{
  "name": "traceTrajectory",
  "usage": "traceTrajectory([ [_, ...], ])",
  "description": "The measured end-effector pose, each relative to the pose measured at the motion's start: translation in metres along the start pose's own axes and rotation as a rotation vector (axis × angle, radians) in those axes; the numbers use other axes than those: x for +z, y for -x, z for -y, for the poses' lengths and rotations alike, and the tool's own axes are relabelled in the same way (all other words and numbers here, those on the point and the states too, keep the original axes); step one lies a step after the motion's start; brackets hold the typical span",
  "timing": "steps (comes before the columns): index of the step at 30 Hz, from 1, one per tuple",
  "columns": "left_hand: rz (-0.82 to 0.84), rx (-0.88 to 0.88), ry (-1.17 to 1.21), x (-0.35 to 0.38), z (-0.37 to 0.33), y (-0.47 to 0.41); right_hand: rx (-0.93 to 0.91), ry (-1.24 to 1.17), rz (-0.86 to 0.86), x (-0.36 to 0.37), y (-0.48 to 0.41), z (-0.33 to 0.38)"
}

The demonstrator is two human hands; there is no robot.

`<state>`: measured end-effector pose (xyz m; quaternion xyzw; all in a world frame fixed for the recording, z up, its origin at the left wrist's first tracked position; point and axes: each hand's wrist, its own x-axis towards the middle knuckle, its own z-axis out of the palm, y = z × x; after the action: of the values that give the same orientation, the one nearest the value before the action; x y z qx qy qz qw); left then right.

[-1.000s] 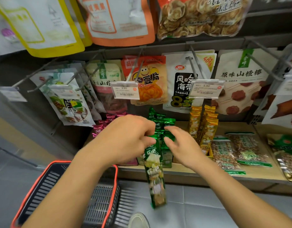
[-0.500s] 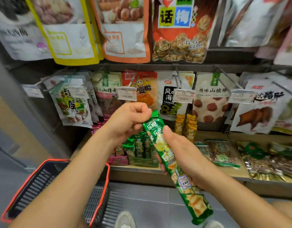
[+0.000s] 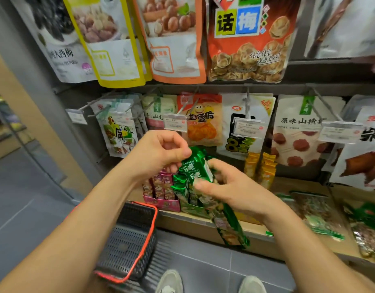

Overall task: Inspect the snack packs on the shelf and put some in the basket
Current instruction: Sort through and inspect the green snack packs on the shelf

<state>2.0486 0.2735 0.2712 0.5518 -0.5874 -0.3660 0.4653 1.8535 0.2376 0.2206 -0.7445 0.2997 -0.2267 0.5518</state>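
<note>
A long green snack pack [image 3: 203,178] hangs slanted in front of the shelf, top end up left, bottom end near the shelf's front edge. My left hand [image 3: 159,153] pinches its top end between thumb and fingers. My right hand [image 3: 226,187] grips its middle from the right. A dark basket [image 3: 148,210] with a red rim hangs under my left forearm, low at the left; nothing shows inside it. Behind the pack, a green display box [image 3: 190,208] and a pink display box [image 3: 161,203] of similar packs stand on the wooden shelf [image 3: 254,229].
Yellow packs [image 3: 260,168] stand right of the green box, and flat nut bags [image 3: 313,210] lie further right. Hanging bags on hooks with price tags [image 3: 175,122] fill the wall above. A grey post [image 3: 45,98] stands at the left. My shoes [image 3: 169,282] are on the grey tile floor.
The green pack came up out of its box and now hangs between both hands. My right hand shifted to grip its middle. The view tilted upward and the basket swung in closer.
</note>
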Motion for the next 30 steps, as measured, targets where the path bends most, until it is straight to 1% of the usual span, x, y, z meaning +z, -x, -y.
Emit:
traceTrajectory([
  [4,-0.04,0.001,-0.046,-0.004,-0.003,0.011,-0.004,0.017,0.042,0.006,-0.013,0.008],
  [8,-0.062,-0.042,0.013,-0.009,0.009,0.027,-0.003,0.096,0.059,0.018,-0.022,0.012],
  [10,-0.111,-0.081,0.044,-0.014,0.019,0.036,-0.003,0.155,0.062,0.029,-0.025,0.012],
  [12,-0.212,-0.134,0.135,-0.018,0.032,0.042,0.008,0.192,0.058,0.043,-0.029,0.01],
  [14,-0.294,-0.219,0.286,-0.02,0.041,0.045,0.005,0.251,0.029,0.056,-0.033,0.007],
  [16,-0.319,-0.282,0.458,-0.024,0.046,0.046,-0.021,0.301,-0.025,0.068,-0.035,0.005],
  [18,-0.308,-0.311,0.594,-0.03,0.049,0.048,-0.06,0.354,-0.088,0.076,-0.035,0.004],
  [21,-0.263,-0.296,0.66,-0.037,0.051,0.054,-0.109,0.434,-0.142,0.084,-0.034,0.005],
  [25,-0.292,-0.237,0.67,-0.04,0.055,0.06,-0.152,0.483,-0.15,0.095,-0.036,0.008],
  [28,-0.315,-0.167,0.618,-0.046,0.057,0.063,-0.171,0.541,-0.159,0.103,-0.04,0.01],
  [30,-0.279,-0.14,0.555,-0.053,0.056,0.064,-0.186,0.63,-0.208,0.105,-0.042,0.01],
])
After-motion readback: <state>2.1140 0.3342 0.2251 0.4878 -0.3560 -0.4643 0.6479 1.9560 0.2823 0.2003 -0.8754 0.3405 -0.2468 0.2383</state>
